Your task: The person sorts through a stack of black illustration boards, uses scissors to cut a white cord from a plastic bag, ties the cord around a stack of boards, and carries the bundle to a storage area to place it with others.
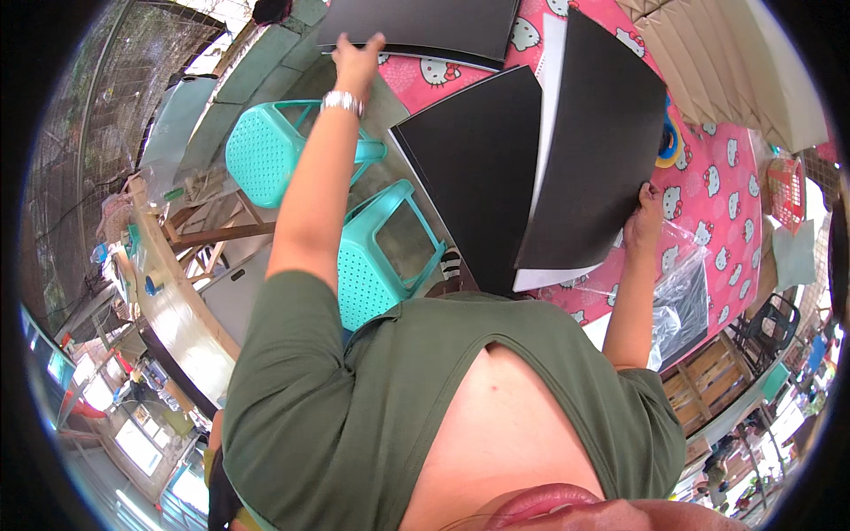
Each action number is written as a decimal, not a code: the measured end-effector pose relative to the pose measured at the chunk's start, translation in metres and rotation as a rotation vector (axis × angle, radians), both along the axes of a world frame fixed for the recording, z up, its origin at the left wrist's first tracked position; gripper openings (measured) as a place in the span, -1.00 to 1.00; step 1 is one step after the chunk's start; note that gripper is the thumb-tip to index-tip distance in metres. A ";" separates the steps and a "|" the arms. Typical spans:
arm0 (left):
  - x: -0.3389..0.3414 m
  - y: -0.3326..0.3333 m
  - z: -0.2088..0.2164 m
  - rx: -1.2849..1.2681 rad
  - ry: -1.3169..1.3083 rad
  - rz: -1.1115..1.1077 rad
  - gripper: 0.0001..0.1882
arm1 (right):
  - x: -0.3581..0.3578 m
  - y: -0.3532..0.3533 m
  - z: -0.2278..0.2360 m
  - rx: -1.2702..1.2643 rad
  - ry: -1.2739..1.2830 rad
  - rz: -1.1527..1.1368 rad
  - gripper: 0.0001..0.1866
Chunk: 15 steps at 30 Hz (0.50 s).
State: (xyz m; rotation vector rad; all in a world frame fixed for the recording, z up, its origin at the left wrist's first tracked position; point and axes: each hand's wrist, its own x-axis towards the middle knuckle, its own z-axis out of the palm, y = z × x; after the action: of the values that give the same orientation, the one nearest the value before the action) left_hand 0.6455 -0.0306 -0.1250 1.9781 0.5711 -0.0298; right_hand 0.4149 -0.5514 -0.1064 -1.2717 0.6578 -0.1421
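Reaching to the far left, my left hand (356, 69) has its fingers spread at the near edge of a stack of black sheets (421, 26). A silver watch band (343, 103) circles that wrist. My right hand (645, 217) is closed on the right edge of a large black sheet (598, 146), its fingers partly hidden. White paper (551, 62) shows along that sheet's left side and under its near edge. Between the hands lies another black sheet (482, 164), overhanging the table's left edge and partly covered by the white paper.
A pink cartoon-patterned cloth covers the table (722, 208). Clear plastic wrap (682, 301) lies near my right forearm, and a yellow-and-blue tape roll (670, 142) sits beside the sheet. Two turquoise stools (266, 150) stand left. Folded beige material (717, 62) and a red basket (786, 190) are at right.
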 end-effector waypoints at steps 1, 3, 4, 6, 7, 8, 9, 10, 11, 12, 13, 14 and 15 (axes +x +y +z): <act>-0.031 -0.020 0.013 0.217 -0.118 -0.176 -0.27 | 0.001 -0.004 -0.014 -0.009 0.028 -0.021 -0.69; -0.103 -0.035 0.031 0.297 0.062 -0.503 -0.19 | 0.027 0.009 -0.022 -0.019 0.020 0.015 -0.67; -0.138 -0.041 0.033 0.291 0.038 -0.531 -0.24 | 0.046 0.029 -0.011 -0.033 -0.010 0.043 -0.67; -0.162 -0.051 0.037 0.340 -0.053 -0.535 -0.30 | 0.088 0.041 0.000 -0.093 -0.071 0.109 -0.65; -0.166 -0.055 0.037 0.395 -0.107 -0.514 -0.33 | 0.105 0.040 -0.003 -0.134 -0.089 0.145 -0.64; -0.170 -0.056 0.038 0.451 -0.158 -0.485 -0.35 | 0.124 0.043 0.003 -0.008 -0.096 0.197 -0.64; -0.169 -0.054 0.037 0.423 -0.077 -0.430 -0.38 | 0.142 0.047 0.014 0.119 -0.099 0.254 -0.64; -0.159 -0.053 0.038 0.392 0.000 -0.382 -0.41 | 0.155 0.049 0.016 0.243 -0.100 0.302 -0.63; -0.152 -0.052 0.040 0.359 0.075 -0.336 -0.43 | 0.164 0.048 0.011 0.593 -0.211 0.593 -0.63; -0.147 -0.054 0.041 0.397 0.044 -0.321 -0.52 | 0.172 0.039 0.002 0.946 -0.318 0.871 -0.64; -0.146 -0.057 0.043 0.481 -0.032 -0.325 -0.54 | 0.176 0.040 -0.005 1.198 -0.386 1.095 -0.63; -0.144 -0.061 0.044 0.565 -0.109 -0.331 -0.56 | 0.179 0.042 -0.012 1.303 -0.401 1.160 -0.62; -0.144 -0.061 0.045 0.657 -0.185 -0.332 -0.57 | 0.176 0.046 -0.015 1.381 -0.407 1.187 -0.62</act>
State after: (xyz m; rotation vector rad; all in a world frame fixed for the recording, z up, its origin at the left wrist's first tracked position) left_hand 0.5015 -0.0921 -0.0798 2.6618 0.1234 0.1524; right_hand 0.5907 -0.5050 -0.1218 -0.0879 -0.4407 0.8811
